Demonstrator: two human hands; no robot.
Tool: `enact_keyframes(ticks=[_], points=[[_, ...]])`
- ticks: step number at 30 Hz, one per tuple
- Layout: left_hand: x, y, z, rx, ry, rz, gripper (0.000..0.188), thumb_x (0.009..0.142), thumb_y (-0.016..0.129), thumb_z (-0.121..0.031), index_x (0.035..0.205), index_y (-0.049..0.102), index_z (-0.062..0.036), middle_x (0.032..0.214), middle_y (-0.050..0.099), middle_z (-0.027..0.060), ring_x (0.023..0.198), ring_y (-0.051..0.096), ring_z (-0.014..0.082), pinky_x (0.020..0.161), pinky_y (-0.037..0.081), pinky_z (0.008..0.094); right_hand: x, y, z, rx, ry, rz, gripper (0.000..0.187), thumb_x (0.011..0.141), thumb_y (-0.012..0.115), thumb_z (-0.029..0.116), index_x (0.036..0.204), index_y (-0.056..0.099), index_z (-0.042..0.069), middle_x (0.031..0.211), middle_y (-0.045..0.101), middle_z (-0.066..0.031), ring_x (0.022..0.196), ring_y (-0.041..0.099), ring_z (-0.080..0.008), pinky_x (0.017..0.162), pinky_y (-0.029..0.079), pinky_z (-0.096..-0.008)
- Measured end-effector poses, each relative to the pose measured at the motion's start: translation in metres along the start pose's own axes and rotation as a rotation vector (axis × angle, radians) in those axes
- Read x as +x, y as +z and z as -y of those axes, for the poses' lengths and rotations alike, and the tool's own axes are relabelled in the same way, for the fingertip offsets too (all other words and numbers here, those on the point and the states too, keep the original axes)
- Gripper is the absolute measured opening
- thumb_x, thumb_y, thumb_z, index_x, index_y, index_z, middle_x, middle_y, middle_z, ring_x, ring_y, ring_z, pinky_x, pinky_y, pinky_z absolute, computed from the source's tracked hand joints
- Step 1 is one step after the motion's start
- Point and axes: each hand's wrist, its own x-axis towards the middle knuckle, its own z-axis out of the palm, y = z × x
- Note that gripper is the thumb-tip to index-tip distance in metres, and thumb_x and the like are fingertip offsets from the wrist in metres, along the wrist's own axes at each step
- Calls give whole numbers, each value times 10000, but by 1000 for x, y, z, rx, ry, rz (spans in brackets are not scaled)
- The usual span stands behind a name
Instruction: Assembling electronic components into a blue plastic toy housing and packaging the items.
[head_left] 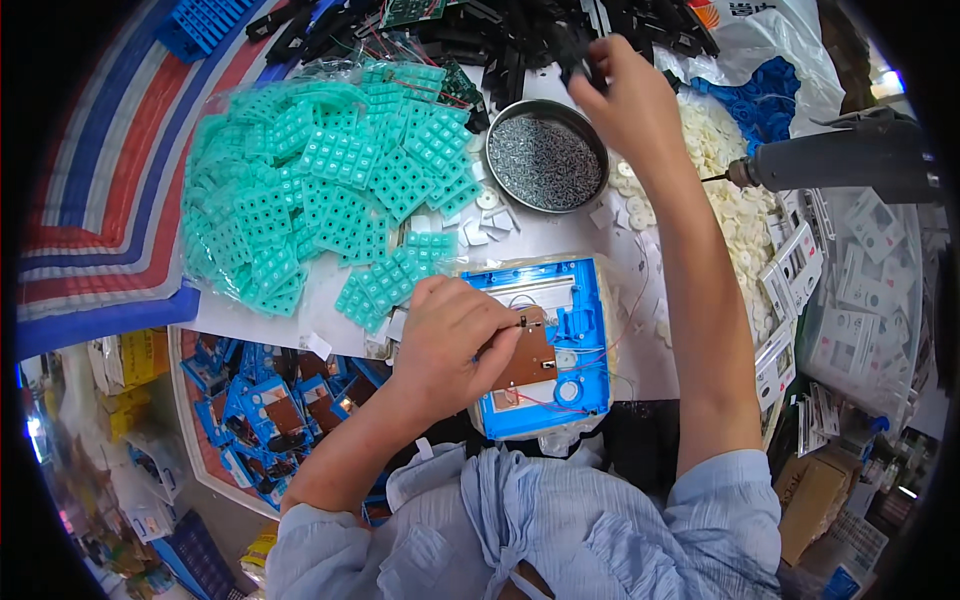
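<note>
A blue plastic housing [597,345] lies in front of me with its inside up. Inside it is a brown circuit board [530,365], with thin red wires running across the housing. My left hand [450,340] is closed in a pinch at the board's upper left, beside a small black component; the fingers cover part of the board. Farther off to the right, my right hand [630,100] reaches to the heap of black plastic parts [505,50]. Its fingers are closed on a dark, blurred black plastic part [575,60].
Teal keypads [330,200] heap at the left. Behind the housing stands a round tin of small screws [548,160]. A grey electric screwdriver [840,160] juts in from the right over cream discs [720,200]. Finished-looking blue units [275,420] fill a bin lower left.
</note>
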Motion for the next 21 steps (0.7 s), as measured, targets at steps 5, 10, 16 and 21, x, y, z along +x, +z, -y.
enact_keyframes(ticks=[5,10,16,21], points=[[-6,-2,4,-9,-37,-57,116,793,736,-38,890,680,-71,846,682,54,791,614,252,779,425,376,-119,-68,24,660,69,339,325,860,743,175,1125,652,10,929,707,-54,821,650,-128,681,526,-265],[-8,-6,7,-182,-139,-59,130,804,734,-32,923,691,-61,903,701,66,842,638,264,794,447,381,-180,-102,30,936,409,752,292,947,691,166,1192,630,19,882,686,-20,806,636,-67,660,510,-231],[2,-15,5,-114,-20,150,127,806,750,-63,923,707,-88,949,694,50,881,632,256,833,432,387,-162,-96,43,1069,700,1039,263,996,646,169,1200,622,5,850,682,-33,771,634,-59,648,517,-249],[9,-19,7,-37,68,231,144,791,758,-80,917,691,-102,937,675,29,880,612,243,863,417,408,-159,-84,48,979,460,958,432,921,740,199,1271,551,31,856,685,-59,761,693,-176,657,544,-346]])
